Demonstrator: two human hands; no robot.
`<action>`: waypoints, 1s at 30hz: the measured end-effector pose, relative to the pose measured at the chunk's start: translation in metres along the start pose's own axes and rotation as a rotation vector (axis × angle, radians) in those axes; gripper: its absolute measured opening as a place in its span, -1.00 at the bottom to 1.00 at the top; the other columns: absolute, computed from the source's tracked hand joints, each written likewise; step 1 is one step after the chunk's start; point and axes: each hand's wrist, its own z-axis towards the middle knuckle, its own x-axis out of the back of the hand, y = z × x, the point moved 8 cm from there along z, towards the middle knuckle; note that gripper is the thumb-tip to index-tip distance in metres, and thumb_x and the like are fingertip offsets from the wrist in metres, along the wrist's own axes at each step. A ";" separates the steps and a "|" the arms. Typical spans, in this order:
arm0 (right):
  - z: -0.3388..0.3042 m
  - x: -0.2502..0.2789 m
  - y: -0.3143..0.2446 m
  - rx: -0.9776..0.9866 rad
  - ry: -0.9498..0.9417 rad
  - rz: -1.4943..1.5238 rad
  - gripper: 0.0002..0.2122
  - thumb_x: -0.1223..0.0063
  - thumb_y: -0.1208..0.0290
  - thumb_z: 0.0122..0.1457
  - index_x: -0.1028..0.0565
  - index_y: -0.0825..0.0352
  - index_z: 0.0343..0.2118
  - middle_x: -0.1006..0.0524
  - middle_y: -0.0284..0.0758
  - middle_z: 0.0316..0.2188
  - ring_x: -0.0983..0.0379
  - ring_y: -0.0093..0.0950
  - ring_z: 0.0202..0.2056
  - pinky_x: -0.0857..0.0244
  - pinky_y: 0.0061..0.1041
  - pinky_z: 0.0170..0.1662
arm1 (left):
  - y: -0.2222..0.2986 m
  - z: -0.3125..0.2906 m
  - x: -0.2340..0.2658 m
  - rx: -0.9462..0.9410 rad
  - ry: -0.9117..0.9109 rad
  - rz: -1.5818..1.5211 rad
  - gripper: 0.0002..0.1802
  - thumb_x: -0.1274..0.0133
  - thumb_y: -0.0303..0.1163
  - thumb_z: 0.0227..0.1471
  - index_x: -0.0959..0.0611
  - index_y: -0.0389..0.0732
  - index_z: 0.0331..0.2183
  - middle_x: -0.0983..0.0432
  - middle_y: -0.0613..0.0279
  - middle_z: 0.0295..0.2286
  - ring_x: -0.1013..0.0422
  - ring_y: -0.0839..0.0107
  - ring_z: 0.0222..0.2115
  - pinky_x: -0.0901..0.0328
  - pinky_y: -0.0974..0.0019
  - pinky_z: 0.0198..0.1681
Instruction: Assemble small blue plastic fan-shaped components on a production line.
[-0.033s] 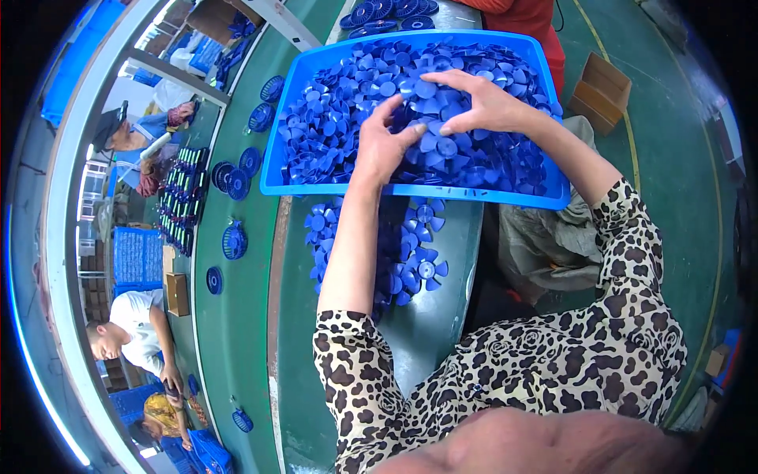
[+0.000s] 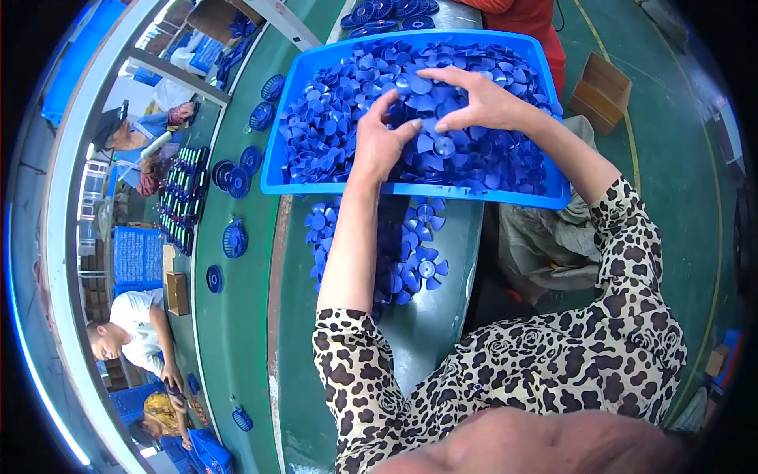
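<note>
- Hands worked inside the blue tray (image 2: 278,142), which sat at the far end of our bench (image 2: 430,332).
- Our left hand (image 2: 380,144) lay on the heap of blue fan blades (image 2: 474,150), fingers curled around one, thumb up.
- Our right hand (image 2: 474,99) pressed flat on blades just right of it, fingers spread.
- Loose blades (image 2: 414,253) lay on the bench near the tray.
- Round blue grilles (image 2: 234,238) sat on the green belt (image 2: 237,332) at left.
</note>
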 end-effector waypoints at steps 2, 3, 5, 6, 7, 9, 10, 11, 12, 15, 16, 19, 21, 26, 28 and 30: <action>0.012 -0.001 -0.014 0.052 0.008 -0.046 -0.22 -0.31 0.07 -0.19 -0.30 0.25 0.14 -0.38 -0.08 0.00 -0.34 -0.16 0.01 -0.21 -0.32 0.09 | 0.018 0.003 0.001 -0.052 0.018 -0.075 -0.30 -0.21 -0.63 -0.23 -0.44 -0.26 0.05 -0.47 0.05 -0.11 -0.45 0.31 -0.21 -0.36 0.33 -0.15; 0.018 -0.005 -0.019 0.062 -0.006 -0.072 -0.23 -0.31 0.06 -0.19 -0.30 0.25 0.14 -0.38 -0.07 0.01 -0.34 -0.16 0.01 -0.21 -0.31 0.09 | 0.031 0.002 0.003 -0.071 0.042 -0.086 -0.32 -0.15 -0.69 -0.21 -0.44 -0.22 0.05 -0.48 0.08 -0.13 -0.44 0.36 -0.22 -0.37 0.36 -0.18; 0.031 -0.014 -0.029 0.080 -0.009 -0.055 -0.23 -0.30 0.03 -0.19 -0.31 0.27 0.13 -0.37 -0.06 0.04 -0.33 -0.17 0.03 -0.20 -0.30 0.10 | 0.034 0.004 0.020 -0.115 0.092 -0.072 -0.33 -0.14 -0.70 -0.20 -0.45 -0.19 0.04 -0.48 0.10 -0.16 -0.44 0.38 -0.23 -0.38 0.37 -0.22; 0.036 -0.018 -0.036 0.106 0.010 -0.023 -0.25 -0.30 0.10 -0.18 -0.31 0.25 0.13 -0.39 -0.10 0.01 -0.33 -0.20 0.02 -0.19 -0.32 0.11 | 0.034 -0.002 0.031 -0.101 0.131 -0.092 -0.37 -0.13 -0.70 -0.19 -0.48 -0.19 0.02 -0.49 0.11 -0.18 -0.44 0.38 -0.23 -0.38 0.36 -0.24; 0.039 -0.025 -0.044 0.133 0.027 0.013 -0.27 -0.31 0.18 -0.18 -0.31 0.23 0.13 -0.41 -0.13 -0.02 -0.34 -0.23 0.01 -0.18 -0.35 0.11 | 0.034 -0.012 0.043 -0.088 0.161 -0.082 -0.41 -0.11 -0.69 -0.16 -0.49 -0.22 0.00 -0.49 0.11 -0.17 -0.43 0.38 -0.21 -0.38 0.37 -0.22; 0.045 -0.040 -0.061 0.200 0.051 -0.032 -0.29 -0.32 0.17 -0.18 -0.34 0.26 0.11 -0.42 -0.13 -0.03 -0.35 -0.24 0.01 -0.19 -0.36 0.11 | 0.039 -0.030 0.059 -0.069 0.172 -0.056 -0.48 -0.11 -0.63 -0.09 -0.49 -0.28 0.00 -0.47 0.10 -0.12 -0.41 0.36 -0.14 -0.30 0.35 -0.06; 0.046 -0.049 -0.071 0.221 0.031 0.016 -0.31 -0.32 0.16 -0.17 -0.36 0.29 0.08 -0.44 -0.13 -0.07 -0.37 -0.25 -0.02 -0.22 -0.36 0.08 | 0.038 -0.045 0.071 -0.067 0.236 0.024 -0.48 -0.10 -0.65 -0.12 -0.49 -0.31 -0.02 -0.49 0.10 -0.16 -0.43 0.35 -0.16 -0.33 0.33 -0.09; 0.048 -0.063 -0.089 0.270 0.005 0.057 -0.32 -0.31 0.15 -0.17 -0.37 0.31 0.06 -0.45 -0.13 -0.12 -0.38 -0.24 -0.06 -0.24 -0.35 0.04 | 0.033 -0.063 0.089 -0.064 0.265 0.063 -0.48 -0.11 -0.64 -0.13 -0.49 -0.31 -0.03 -0.49 0.11 -0.16 -0.42 0.34 -0.14 -0.32 0.33 -0.07; 0.049 -0.076 -0.103 0.293 -0.040 0.087 -0.33 -0.31 0.16 -0.18 -0.38 0.30 0.05 -0.45 -0.14 -0.16 -0.39 -0.22 -0.10 -0.26 -0.34 0.01 | 0.027 -0.080 0.102 -0.075 0.287 0.101 -0.49 -0.10 -0.65 -0.13 -0.50 -0.31 -0.04 -0.49 0.13 -0.15 -0.41 0.36 -0.13 -0.30 0.32 -0.05; 0.051 -0.129 -0.143 0.321 -0.205 0.212 -0.37 -0.29 0.18 -0.20 -0.39 0.22 0.03 -0.44 -0.15 -0.20 -0.40 -0.20 -0.15 -0.32 -0.33 -0.07 | 0.011 -0.144 0.133 0.121 0.352 -0.024 -0.47 0.00 -0.68 -0.09 -0.43 -0.38 0.01 -0.41 0.10 -0.06 -0.35 0.35 -0.04 -0.21 0.34 0.05; 0.049 -0.147 -0.153 0.283 -0.292 0.219 -0.36 -0.29 0.18 -0.19 -0.38 0.22 0.03 -0.44 -0.15 -0.21 -0.41 -0.19 -0.16 -0.32 -0.32 -0.08 | 0.007 -0.164 0.142 0.161 0.393 -0.018 -0.48 0.01 -0.68 -0.09 -0.43 -0.38 0.00 -0.41 0.10 -0.07 -0.36 0.35 -0.05 -0.22 0.34 0.05; 0.038 -0.213 -0.175 0.274 -0.443 0.242 -0.36 -0.29 0.14 -0.19 -0.37 0.23 0.01 -0.43 -0.13 -0.21 -0.41 -0.15 -0.19 -0.31 -0.27 -0.11 | -0.019 -0.224 0.162 0.272 0.478 -0.012 -0.51 0.02 -0.67 -0.09 -0.45 -0.38 -0.02 -0.44 0.13 -0.12 -0.38 0.36 -0.10 -0.25 0.34 0.00; 0.020 -0.245 -0.188 0.261 -0.554 0.187 -0.30 -0.33 0.11 -0.23 -0.35 0.23 0.05 -0.39 -0.10 -0.15 -0.35 -0.10 -0.09 -0.27 -0.19 -0.08 | -0.042 -0.266 0.164 0.344 0.487 0.052 -0.56 0.01 -0.63 -0.06 -0.47 -0.38 -0.05 -0.46 0.13 -0.16 -0.39 0.36 -0.13 -0.26 0.33 -0.03; 0.002 -0.265 -0.224 0.373 -0.775 0.083 -0.17 -0.38 0.11 -0.28 -0.26 0.29 0.12 -0.17 0.03 0.15 -0.15 0.00 0.11 -0.17 -0.04 0.03 | -0.050 -0.332 0.166 0.489 0.533 0.173 -0.63 -0.03 -0.54 0.01 -0.48 -0.39 -0.09 -0.49 0.09 -0.22 -0.40 0.36 -0.17 -0.28 0.30 -0.07; 0.003 -0.260 -0.232 0.399 -0.826 0.065 -0.18 -0.38 0.14 -0.25 -0.25 0.30 0.12 -0.16 0.02 0.15 -0.11 -0.01 0.14 -0.17 -0.04 0.05 | -0.047 -0.351 0.173 0.535 0.557 0.198 -0.67 -0.03 -0.49 0.03 -0.50 -0.39 -0.12 -0.53 0.06 -0.25 -0.45 0.30 -0.22 -0.31 0.27 -0.11; 0.006 -0.240 -0.224 0.434 -0.766 0.077 -0.22 -0.36 0.18 -0.20 -0.24 0.31 0.12 -0.16 0.02 0.15 -0.09 -0.02 0.16 -0.15 -0.03 0.07 | -0.037 -0.349 0.169 0.684 0.343 0.659 -0.69 -0.04 -0.41 0.04 -0.53 -0.36 -0.17 -0.55 -0.03 -0.28 -0.49 0.17 -0.25 -0.33 0.22 -0.15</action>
